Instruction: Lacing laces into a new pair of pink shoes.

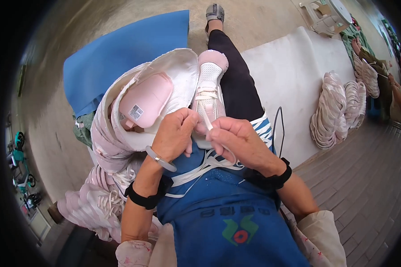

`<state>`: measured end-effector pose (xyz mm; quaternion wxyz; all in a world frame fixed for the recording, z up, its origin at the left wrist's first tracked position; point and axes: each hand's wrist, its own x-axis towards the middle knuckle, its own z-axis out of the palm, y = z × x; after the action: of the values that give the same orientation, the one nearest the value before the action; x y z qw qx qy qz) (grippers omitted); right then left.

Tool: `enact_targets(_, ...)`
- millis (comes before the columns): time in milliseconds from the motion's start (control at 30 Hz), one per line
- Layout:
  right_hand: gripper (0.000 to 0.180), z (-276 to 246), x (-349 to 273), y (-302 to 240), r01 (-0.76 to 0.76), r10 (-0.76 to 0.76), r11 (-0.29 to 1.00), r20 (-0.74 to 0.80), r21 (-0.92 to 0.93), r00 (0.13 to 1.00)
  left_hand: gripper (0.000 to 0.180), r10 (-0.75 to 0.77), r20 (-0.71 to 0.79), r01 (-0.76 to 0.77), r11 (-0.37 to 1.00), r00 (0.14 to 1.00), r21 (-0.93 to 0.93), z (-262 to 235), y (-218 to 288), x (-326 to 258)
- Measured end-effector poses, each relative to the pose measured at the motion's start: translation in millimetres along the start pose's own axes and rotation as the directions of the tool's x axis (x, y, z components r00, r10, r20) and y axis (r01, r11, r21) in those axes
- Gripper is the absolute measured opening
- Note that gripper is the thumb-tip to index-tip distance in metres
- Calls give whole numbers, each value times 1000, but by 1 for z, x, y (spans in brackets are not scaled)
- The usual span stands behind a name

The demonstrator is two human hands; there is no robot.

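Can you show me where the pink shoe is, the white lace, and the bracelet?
pink shoe (210, 78), head view, on its mesh top near the toe.
white lace (206, 119), head view, on the strand pinched by the right hand.
bracelet (160, 160), head view, on the band around the left wrist.

Both forearms rise from six o'clock; the left hand (176, 133) curls closed, and the right hand (236, 138) pinches its fingers (210, 132) toward nine o'clock.

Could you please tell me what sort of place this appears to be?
Probably an informal outdoor shoemaking spot: the left hand and right hand lace a pink shoe on the lap, beside piled uppers and stacked soles.
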<state>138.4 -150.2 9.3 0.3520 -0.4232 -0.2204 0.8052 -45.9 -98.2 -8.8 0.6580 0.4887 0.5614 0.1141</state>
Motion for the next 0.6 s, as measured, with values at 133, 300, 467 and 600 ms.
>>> enact_targets(133,21,25,1,16,131,-132,965,10,-228,991,30,-114,249,211,886,962,-413,12,-5,1)
enact_targets(300,18,20,1,28,214,-219,910,27,-355,975,34,-70,365,334,588,928,-737,16,-10,-1)
enact_targets(467,20,12,-10,15,140,-160,843,6,-520,987,28,-52,346,302,620,937,-724,15,-19,1)
enact_targets(600,15,-23,-16,11,374,-550,595,-21,-711,835,24,-40,231,195,681,972,-705,-5,-23,-17)
